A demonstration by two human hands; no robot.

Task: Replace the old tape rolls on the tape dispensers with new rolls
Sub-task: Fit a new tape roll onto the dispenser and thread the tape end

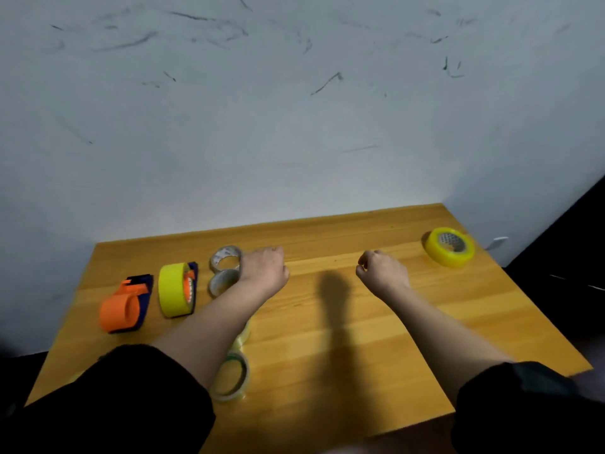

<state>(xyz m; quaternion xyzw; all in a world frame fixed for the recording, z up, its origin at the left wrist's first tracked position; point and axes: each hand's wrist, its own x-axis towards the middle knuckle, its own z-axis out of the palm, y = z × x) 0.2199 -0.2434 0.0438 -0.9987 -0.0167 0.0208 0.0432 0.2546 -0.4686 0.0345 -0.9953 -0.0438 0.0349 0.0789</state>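
Two blue tape dispensers stand at the table's left: one carries an orange roll (122, 306), the other a yellow-green roll (175, 290). To their right, two clear tape rolls (225, 257) (222, 282) lie one behind the other. My left hand (264, 269) sits against their right side with its back toward me and its fingers hidden, so any grip is unclear. My right hand (381, 270) hovers over the table's middle, fingers loosely curled and holding nothing. A fat yellow roll (450, 247) lies at the far right.
Two more clear rolls lie nearer me: one (243, 335) is mostly under my left forearm, and one with a greenish rim (233, 378) is near the front. The wooden table (327, 339) meets a scuffed grey wall at the back. Dark floor lies beyond its right edge.
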